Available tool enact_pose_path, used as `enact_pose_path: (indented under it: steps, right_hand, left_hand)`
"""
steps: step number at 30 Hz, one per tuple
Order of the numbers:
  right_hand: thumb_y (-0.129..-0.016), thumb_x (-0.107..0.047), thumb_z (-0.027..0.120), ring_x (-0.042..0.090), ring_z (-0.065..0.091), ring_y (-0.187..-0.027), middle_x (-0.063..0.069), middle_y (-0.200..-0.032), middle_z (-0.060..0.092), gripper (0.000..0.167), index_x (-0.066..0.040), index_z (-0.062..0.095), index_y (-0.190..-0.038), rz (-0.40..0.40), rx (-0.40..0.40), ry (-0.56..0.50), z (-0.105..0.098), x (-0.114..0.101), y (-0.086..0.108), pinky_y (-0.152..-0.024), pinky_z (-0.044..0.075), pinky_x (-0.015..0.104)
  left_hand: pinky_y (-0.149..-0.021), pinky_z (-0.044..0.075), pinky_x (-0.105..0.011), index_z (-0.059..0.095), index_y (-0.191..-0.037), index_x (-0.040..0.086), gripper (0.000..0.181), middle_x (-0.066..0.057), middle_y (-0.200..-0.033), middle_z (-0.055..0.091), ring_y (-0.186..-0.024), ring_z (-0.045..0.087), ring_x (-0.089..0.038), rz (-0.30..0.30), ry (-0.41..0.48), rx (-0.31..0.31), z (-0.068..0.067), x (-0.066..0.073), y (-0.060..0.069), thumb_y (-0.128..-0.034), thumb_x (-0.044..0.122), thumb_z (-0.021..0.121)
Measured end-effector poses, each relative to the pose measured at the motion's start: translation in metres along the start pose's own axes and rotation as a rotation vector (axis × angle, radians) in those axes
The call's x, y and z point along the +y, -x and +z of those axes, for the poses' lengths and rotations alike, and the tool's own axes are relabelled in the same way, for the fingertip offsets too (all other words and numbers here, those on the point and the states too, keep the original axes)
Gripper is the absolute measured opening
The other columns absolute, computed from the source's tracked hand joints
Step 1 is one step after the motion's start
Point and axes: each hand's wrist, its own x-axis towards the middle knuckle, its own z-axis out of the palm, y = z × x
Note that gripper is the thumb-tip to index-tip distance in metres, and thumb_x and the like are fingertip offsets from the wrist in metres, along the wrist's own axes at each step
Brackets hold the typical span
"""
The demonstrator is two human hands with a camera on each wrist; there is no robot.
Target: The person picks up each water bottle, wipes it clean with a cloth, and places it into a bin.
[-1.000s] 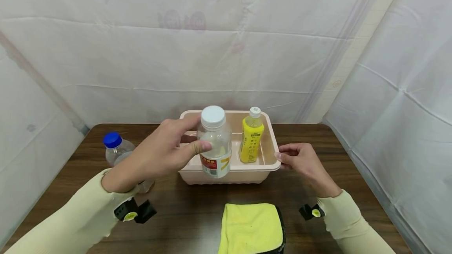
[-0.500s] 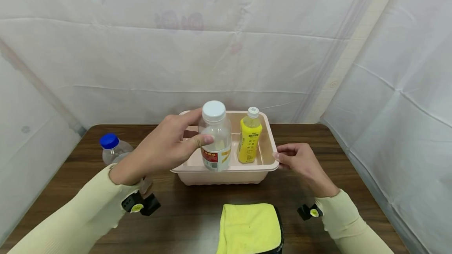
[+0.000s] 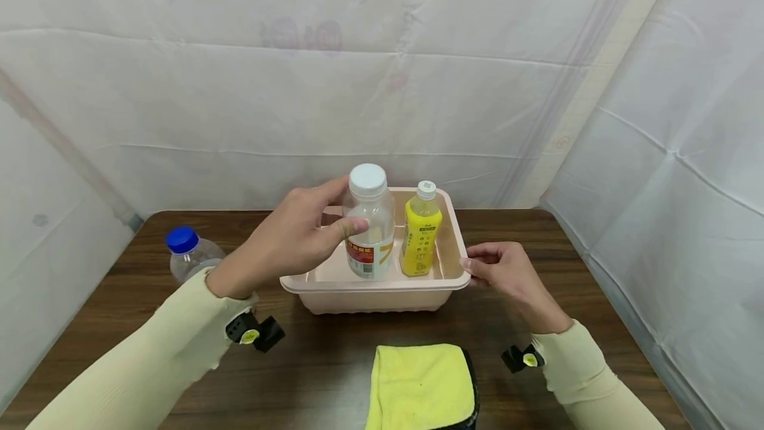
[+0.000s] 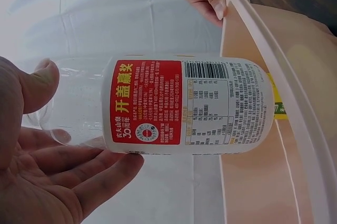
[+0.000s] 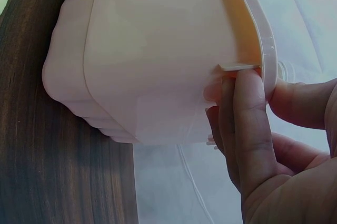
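Note:
My left hand (image 3: pixel 298 237) grips a clear plastic bottle (image 3: pixel 371 217) with a white cap and a red and white label. The bottle is upright over the left part of a pale pink plastic basin (image 3: pixel 376 300); in the left wrist view its base (image 4: pixel 253 108) is close to the basin's rim (image 4: pixel 287 71). On the basin's right edge, my right hand (image 3: pixel 507 274) pinches the rim, thumb above and fingers beneath, as the right wrist view shows. Inside the basin, to the right, stands a yellow-labelled drink bottle (image 3: pixel 421 234) with a white cap.
Left of the basin, a clear bottle with a blue cap (image 3: pixel 182 240) is partly hidden behind my left forearm. A folded yellow cloth (image 3: pixel 424 383) with a dark edge lies at the table's (image 3: pixel 322 377) front. White sheeting (image 3: pixel 286 98) hangs behind and at both sides.
My left hand has carried the clear bottle away from me and slightly right, from the basin's front edge to over its inside. My right hand keeps hold of the rim.

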Motion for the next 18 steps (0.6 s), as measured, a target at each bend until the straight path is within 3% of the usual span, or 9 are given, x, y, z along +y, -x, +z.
enact_pose_path:
  steps: [12,18]
  right_hand:
    - [-0.098,-0.01,0.073,0.01,0.072,-0.079,0.032,-0.118,0.071,0.037,0.012,0.066,-0.127,-0.001,0.007,0.005,-0.001,0.0,-0.001,-0.075,0.065,0.029]
    - [-0.098,-0.011,0.073,0.011,0.072,-0.08,0.031,-0.119,0.071,0.038,0.012,0.066,-0.128,0.005,0.013,0.013,-0.001,0.0,-0.001,-0.075,0.065,0.029]
  left_hand:
    - [-0.1,0.06,-0.049,0.05,-0.15,0.013,0.053,-0.007,-0.143,0.066,-0.125,0.07,-0.031,0.008,0.033,0.004,0.007,-0.007,-0.012,-0.1012,0.02,0.07]
    - [-0.099,0.06,-0.049,0.047,-0.152,0.013,0.057,-0.008,-0.143,0.066,-0.124,0.07,-0.031,-0.015,0.008,0.005,0.013,-0.01,-0.018,-0.1016,0.025,0.07]
